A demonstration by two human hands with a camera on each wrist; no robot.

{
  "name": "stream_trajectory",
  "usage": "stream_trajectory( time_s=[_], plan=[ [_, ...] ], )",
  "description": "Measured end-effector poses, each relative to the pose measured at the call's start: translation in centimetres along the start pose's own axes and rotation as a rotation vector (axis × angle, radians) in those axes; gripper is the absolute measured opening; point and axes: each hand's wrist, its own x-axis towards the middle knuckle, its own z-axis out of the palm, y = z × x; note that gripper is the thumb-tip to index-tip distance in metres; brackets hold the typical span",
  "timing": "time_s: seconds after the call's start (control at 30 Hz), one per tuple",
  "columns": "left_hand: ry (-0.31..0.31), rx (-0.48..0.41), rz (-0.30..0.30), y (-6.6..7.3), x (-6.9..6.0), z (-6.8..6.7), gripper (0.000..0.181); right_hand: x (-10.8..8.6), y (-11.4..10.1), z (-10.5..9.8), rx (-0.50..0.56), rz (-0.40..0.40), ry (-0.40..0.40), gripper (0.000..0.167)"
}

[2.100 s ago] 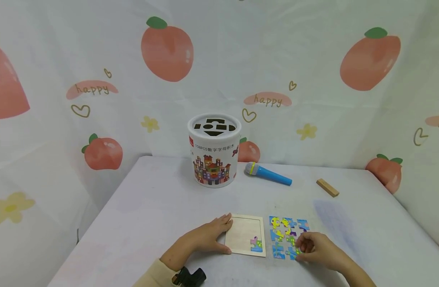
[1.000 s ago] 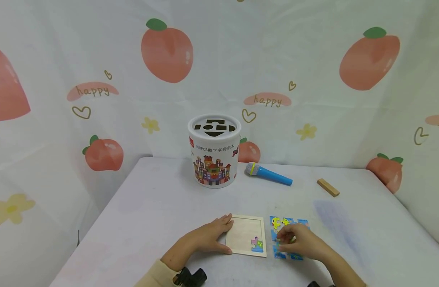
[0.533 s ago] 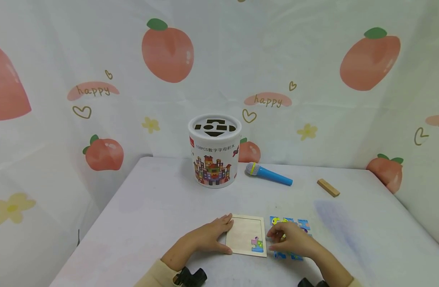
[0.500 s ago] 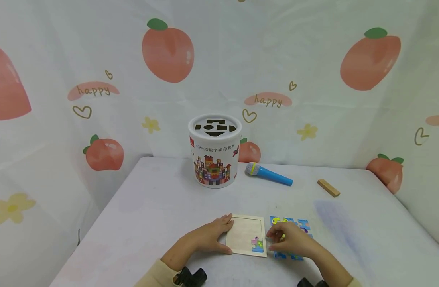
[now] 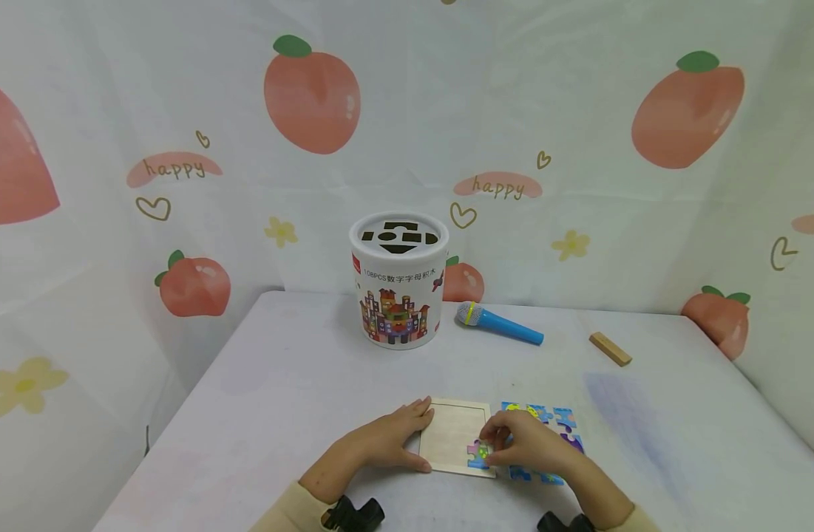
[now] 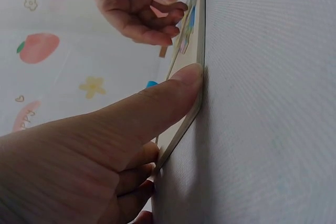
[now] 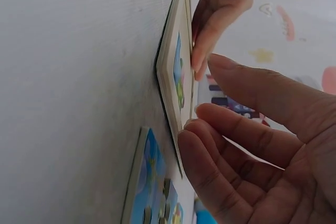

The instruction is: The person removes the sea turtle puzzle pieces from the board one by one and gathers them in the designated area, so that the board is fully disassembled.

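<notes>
A square wooden puzzle tray (image 5: pixel 449 436) lies on the table, one puzzle piece (image 5: pixel 475 456) with pink, green and blue in its lower right corner. My left hand (image 5: pixel 393 436) rests along the tray's left side, fingers and thumb extended; in the left wrist view the thumb (image 6: pixel 168 95) presses the near edge. Over the tray's right edge hovers my right hand (image 5: pixel 529 443), beside the placed piece. In the right wrist view its fingers (image 7: pixel 210 177) are loosely bent, apart from the thumb, and no piece shows between them. Several loose puzzle pieces (image 5: pixel 565 417) lie partly hidden beneath it.
Behind the tray stands a white block bucket (image 5: pixel 398 288) with shaped holes in its lid. A blue toy microphone (image 5: pixel 506 325) lies right of it. Further right is a small wooden block (image 5: pixel 610 349). A printed cloth (image 5: pixel 407 111) hangs behind the table.
My right hand has moved left from the loose pieces to the tray's right edge, uncovering some pieces on the right. The left hand and the tray stay in place.
</notes>
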Motion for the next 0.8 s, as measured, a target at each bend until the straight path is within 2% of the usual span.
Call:
stream_trajectory(
  time_s=[0.2, 0.8],
  plan=[
    [0.000, 0.000, 0.007, 0.03, 0.06, 0.01, 0.087, 0.54, -0.31, 0.12, -0.025, 0.047, -0.013, 0.025],
    [-0.007, -0.006, -0.002, -0.18, 0.09, 0.17, 0.087, 1.04, -0.30, 0.74, -0.030, 0.068, -0.020, 0.023]
  ],
)
